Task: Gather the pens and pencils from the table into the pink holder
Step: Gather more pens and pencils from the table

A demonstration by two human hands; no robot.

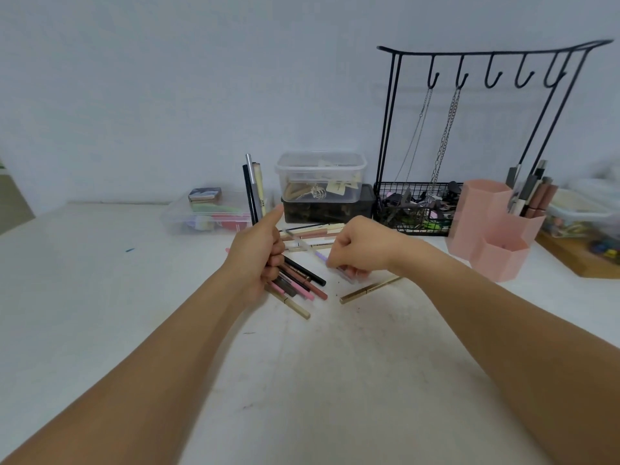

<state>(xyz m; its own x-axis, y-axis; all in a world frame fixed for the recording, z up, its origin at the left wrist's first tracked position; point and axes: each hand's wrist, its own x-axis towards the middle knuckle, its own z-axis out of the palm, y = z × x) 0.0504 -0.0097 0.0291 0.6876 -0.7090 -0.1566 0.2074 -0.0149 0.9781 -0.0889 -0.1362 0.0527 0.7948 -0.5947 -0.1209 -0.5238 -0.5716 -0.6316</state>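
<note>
My left hand grips a bundle of pens that stick upright above the fist, thumb raised. Under it a loose pile of pens and pencils in black, brown, pink and gold lies on the white table. My right hand is curled over a clear pen with a purple end, fingertips pinching it against the table. A gold pencil lies just right of that hand. More pens lie behind the hands. The pink holder stands at the right, with several pens in its tall back cell.
Stacked clear and dark plastic boxes sit behind the hands. A flat clear box is to the left. A black wire rack with hooks, chains and a basket stands beside the holder. A wooden tray sits far right.
</note>
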